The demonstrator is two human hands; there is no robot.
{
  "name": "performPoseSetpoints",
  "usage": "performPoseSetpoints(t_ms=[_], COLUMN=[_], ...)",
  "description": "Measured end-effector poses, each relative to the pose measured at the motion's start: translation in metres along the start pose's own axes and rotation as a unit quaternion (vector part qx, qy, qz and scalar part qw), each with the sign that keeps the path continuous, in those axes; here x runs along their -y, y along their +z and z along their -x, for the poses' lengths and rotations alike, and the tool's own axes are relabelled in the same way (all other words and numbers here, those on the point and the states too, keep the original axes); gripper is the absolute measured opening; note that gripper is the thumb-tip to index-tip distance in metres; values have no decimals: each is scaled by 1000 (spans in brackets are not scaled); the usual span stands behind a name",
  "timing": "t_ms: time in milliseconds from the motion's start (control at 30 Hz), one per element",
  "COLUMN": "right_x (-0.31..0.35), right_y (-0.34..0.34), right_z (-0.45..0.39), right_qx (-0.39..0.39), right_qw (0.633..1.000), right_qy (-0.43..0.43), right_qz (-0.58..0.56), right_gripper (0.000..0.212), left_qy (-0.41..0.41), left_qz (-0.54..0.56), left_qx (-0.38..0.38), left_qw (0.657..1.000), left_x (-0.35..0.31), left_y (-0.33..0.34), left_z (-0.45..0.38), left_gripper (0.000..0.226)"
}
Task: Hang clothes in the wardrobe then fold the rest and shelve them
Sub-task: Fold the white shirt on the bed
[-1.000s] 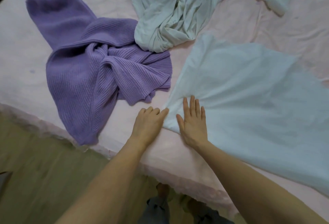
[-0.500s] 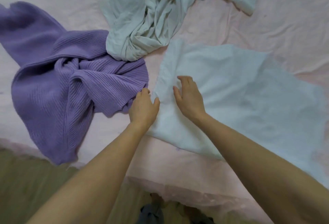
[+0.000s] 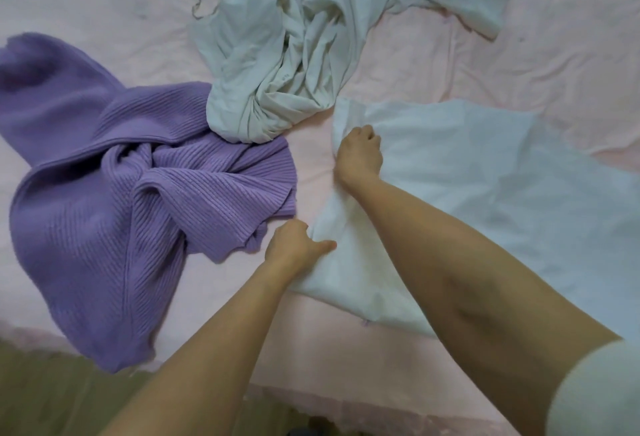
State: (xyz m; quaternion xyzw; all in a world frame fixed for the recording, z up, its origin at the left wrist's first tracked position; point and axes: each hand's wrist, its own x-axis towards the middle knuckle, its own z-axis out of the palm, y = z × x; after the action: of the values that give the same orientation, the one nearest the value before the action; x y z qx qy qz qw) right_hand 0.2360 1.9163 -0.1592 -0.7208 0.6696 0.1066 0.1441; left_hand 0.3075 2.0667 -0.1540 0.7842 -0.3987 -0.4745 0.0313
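Both hands grip the white garment [image 3: 467,186]: left hand [image 3: 294,248] pinching its near-left edge, right hand [image 3: 358,155] fisted farther along that edge.

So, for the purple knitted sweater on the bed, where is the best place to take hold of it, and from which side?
Probably grip the purple sweater at its flat upper part at the far left, coming from above on the left side. The middle is twisted into a knot of folds, and its right edge lies under the pale green garment, so pulling there would likely drag that too.
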Motion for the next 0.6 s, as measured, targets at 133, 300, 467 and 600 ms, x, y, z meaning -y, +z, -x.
performPoseSetpoints(t_ms=[133,300,467,600], right_x=[-26,-52,-88,-139], right_y=[-11,-26,-63,-93], right_z=[-19,-25,-14,-3], right_qx=[-27,7,34,33], right_qw=[990,977,947,925], right_qy=[50,33,17,0], right_qz=[-133,-210,-318,-378], right_gripper=[30,25,25,19], left_qy=[47,147,216,219], left_qz=[30,74,64,35], left_qx=[28,19,82,119], left_qw=[998,986,971,968], left_x=[-3,-24,-80,-131], left_y=[-6,-3,19,55], left_z=[1,22,56,72], left_gripper=[35,24,18,24])
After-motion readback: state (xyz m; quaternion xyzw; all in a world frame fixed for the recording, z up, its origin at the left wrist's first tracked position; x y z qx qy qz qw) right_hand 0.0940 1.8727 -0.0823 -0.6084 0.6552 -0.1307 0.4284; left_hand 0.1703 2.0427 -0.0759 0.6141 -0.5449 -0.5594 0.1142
